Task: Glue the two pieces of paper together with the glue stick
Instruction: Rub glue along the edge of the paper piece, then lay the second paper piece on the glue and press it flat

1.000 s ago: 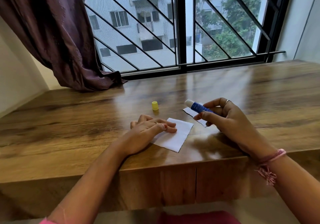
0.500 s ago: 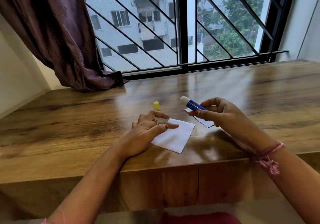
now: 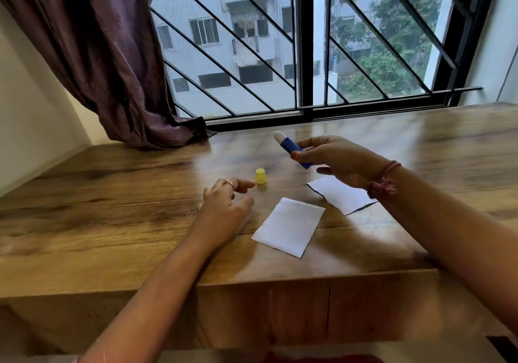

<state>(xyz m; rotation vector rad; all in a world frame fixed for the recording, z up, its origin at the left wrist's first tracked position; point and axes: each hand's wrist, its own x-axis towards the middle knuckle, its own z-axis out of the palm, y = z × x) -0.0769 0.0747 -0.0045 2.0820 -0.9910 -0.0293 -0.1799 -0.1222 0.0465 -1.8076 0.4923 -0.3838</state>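
The right hand [image 3: 340,161] grips the uncapped blue glue stick [image 3: 291,148] above the wooden surface [image 3: 112,208]. The left hand [image 3: 224,205], fingers loosely spread, reaches near the small yellow cap [image 3: 261,176]. Two white paper pieces [image 3: 288,226] lie apart.

From my feed the table [image 3: 112,222] is wood-grain with a glossy finish, window glare bouncing right off it. Both paper pieces, the near one [image 3: 288,226] and the far one [image 3: 340,196], look matt white. Glue stick [image 3: 291,148] has a smooth blue plastic body, and its yellow cap [image 3: 260,175] looks plastic too. Curtain [image 3: 112,54] is purple cloth with a slight sheen. Window grille [image 3: 304,40] looks like black painted metal.
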